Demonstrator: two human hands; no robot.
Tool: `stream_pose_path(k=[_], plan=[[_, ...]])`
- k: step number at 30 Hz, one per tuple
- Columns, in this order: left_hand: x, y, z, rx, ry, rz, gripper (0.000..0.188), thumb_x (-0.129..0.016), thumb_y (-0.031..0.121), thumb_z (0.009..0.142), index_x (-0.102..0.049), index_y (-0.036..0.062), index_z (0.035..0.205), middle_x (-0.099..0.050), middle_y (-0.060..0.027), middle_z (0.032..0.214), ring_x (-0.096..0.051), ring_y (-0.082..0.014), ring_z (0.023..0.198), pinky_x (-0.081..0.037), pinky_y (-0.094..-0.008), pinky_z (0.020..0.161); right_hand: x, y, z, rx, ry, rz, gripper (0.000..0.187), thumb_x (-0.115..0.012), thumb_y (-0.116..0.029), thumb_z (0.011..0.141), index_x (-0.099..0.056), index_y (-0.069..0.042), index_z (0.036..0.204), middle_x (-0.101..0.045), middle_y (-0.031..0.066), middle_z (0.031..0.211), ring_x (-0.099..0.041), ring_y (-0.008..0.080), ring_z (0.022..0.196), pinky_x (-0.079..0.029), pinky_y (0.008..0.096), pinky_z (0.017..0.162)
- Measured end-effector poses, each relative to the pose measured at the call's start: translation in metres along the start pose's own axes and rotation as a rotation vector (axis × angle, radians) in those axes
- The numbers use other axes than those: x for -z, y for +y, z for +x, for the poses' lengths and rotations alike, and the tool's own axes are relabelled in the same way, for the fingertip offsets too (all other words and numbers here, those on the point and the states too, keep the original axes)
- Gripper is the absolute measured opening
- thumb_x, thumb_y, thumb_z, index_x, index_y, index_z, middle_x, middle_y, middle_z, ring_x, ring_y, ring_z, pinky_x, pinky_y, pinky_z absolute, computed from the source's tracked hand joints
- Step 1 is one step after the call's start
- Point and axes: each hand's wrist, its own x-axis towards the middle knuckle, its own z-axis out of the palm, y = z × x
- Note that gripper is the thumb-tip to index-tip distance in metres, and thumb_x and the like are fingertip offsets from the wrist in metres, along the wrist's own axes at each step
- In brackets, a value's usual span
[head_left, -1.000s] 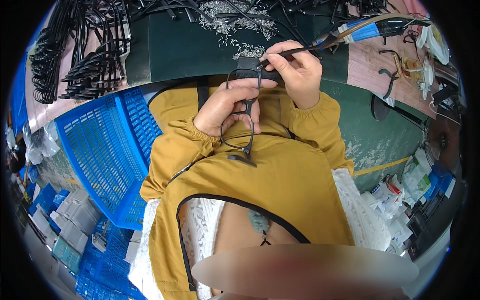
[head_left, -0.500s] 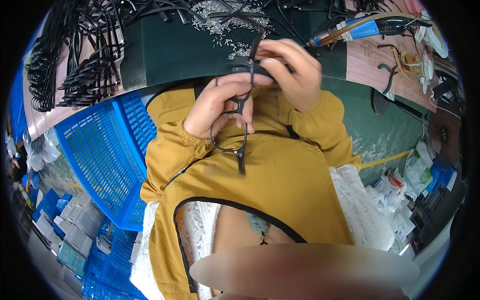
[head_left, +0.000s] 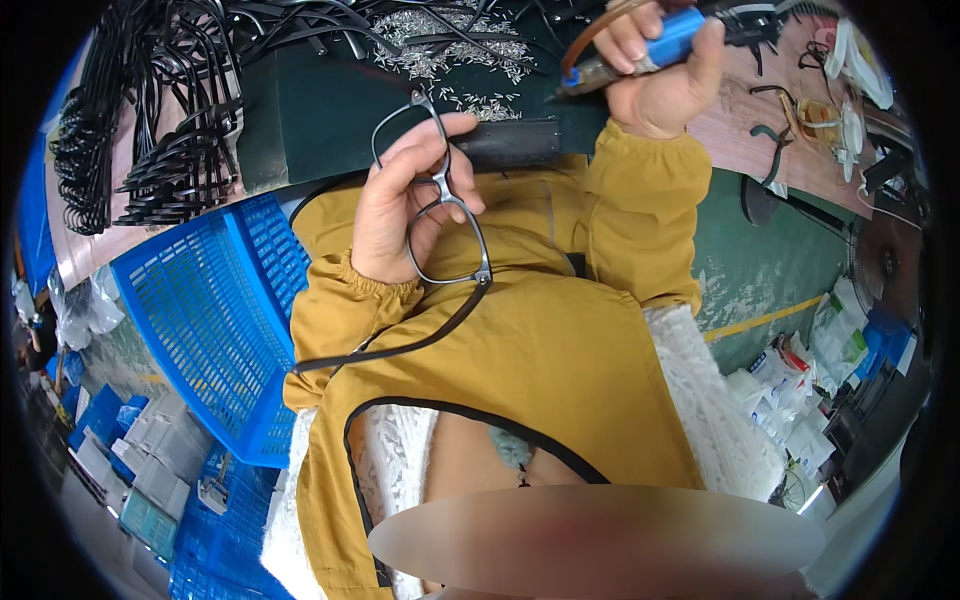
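Observation:
My left hand [head_left: 385,225] is closed around the bridge of a dark eyeglass frame [head_left: 442,187], held over my lap just off the table's front edge. One rim points up toward the table, the other down. A long dark temple arm extends from the lower hinge across my left sleeve. My right hand [head_left: 655,100] grips an electric screwdriver [head_left: 676,38] with a blue band and a brown tube or cord along it. Its tip points left, above the dark mat [head_left: 340,120]. Small silvery screw-like pieces [head_left: 440,55] lie heaped on the mat.
Stacks of black eyeglass frames [head_left: 165,120] stand at the table's left. Loose dark temple arms [head_left: 330,22] lie at the back. A black block [head_left: 512,142] sits at the front edge. A blue plastic basket [head_left: 215,320] is at my left; small tools [head_left: 775,145] lie at right.
My right hand has left the eyeglass frame, moved right and taken up the electric screwdriver. My left hand has shifted slightly left with the frame, whose lower temple arm has swung out leftward.

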Motion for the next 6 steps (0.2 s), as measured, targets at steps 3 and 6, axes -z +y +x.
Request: stream_pose_path(k=[3, 6], plan=[[0.001, -0.009, -0.001, 0.084, 0.015, -0.035, 0.039, -0.052, 0.024, 0.103, -0.062, 0.0019, 0.133, -0.068, -0.0057, 0.084, -0.070, -0.0179, 0.074, -0.056, -0.0246, 0.063, -0.004, 0.027, 0.006, 0.055, 0.044, -0.065, 0.036, -0.056, -0.048, 0.104, -0.059, -0.013, 0.115, -0.050, 0.0009, 0.079, -0.047, 0.0123, 0.057, -0.037, 0.0243, 0.048], [-0.005, -0.023, -0.003, 0.257, 0.044, -0.068, 0.042, -0.058, 0.026, 0.101, -0.061, 0.0052, 0.137, -0.068, -0.0043, 0.086, -0.070, -0.0168, 0.078, -0.056, -0.0245, 0.066, -0.006, 0.030, 0.005, 0.056, 0.106, -0.213, 0.033, -0.057, -0.046, 0.105, -0.060, -0.013, 0.110, -0.052, 0.0026, 0.079, -0.049, 0.0142, 0.059, -0.038, 0.0246, 0.047]])
